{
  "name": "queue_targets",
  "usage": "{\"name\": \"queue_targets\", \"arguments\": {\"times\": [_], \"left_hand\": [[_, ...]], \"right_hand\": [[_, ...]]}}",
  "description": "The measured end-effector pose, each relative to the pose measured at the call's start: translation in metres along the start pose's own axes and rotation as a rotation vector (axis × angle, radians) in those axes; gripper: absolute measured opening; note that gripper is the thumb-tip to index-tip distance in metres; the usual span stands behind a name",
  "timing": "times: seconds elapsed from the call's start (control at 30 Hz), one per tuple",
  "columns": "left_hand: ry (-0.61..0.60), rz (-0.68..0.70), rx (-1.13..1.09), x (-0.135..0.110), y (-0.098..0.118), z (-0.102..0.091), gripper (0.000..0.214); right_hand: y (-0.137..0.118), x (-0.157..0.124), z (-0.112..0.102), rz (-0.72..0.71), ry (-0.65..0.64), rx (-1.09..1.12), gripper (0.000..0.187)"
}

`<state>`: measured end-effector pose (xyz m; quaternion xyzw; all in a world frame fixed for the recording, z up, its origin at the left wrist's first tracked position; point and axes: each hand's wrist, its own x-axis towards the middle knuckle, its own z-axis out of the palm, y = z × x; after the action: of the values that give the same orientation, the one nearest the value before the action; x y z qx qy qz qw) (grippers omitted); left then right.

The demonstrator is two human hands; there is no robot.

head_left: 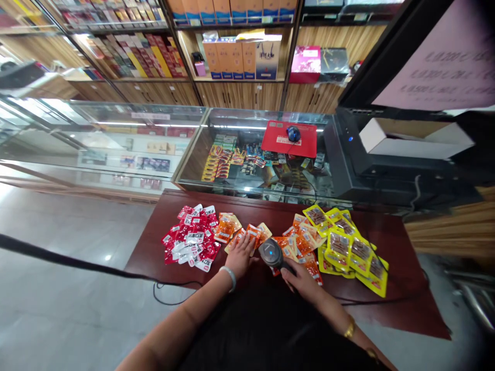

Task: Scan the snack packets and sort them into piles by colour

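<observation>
My left hand [240, 256] lies flat with fingers stretched out on orange snack packets [247, 236] near the middle of a dark red table [154, 247]. My right hand [299, 278] is wrapped round the handle of a grey barcode scanner [270, 252], whose head points at the orange packets beside my left hand. A heap of red and white packets [191, 238] lies to the left. More orange packets [299, 242] and a heap of yellow packets [348, 247] lie to the right.
A glass display counter [255, 154] stands behind the table, with a red mouse pad [278, 141] and a mouse [293, 133] on it. A black machine [386, 165] sits at the right. Shelves of boxes [240, 56] line the back. A black cable [77, 263] runs across the floor.
</observation>
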<state>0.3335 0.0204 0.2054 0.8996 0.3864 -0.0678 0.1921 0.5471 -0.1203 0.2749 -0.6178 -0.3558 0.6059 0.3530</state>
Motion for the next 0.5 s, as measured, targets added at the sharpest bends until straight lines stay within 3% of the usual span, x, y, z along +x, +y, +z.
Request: {"name": "queue_targets", "arguments": {"times": [0.17, 0.37, 0.5], "left_hand": [[0.107, -0.28, 0.022, 0.011, 0.003, -0.012, 0.058], [-0.004, -0.323, 0.014, 0.03, 0.008, -0.016, 0.049], [-0.103, -0.451, -0.244, 0.037, 0.0, -0.013, 0.029]], "right_hand": [[0.003, -0.004, -0.001, -0.017, 0.019, 0.017, 0.06], [0.006, -0.007, -0.004, -0.015, 0.071, 0.019, 0.063], [0.008, -0.008, -0.008, -0.02, 0.096, 0.04, 0.066]]}}
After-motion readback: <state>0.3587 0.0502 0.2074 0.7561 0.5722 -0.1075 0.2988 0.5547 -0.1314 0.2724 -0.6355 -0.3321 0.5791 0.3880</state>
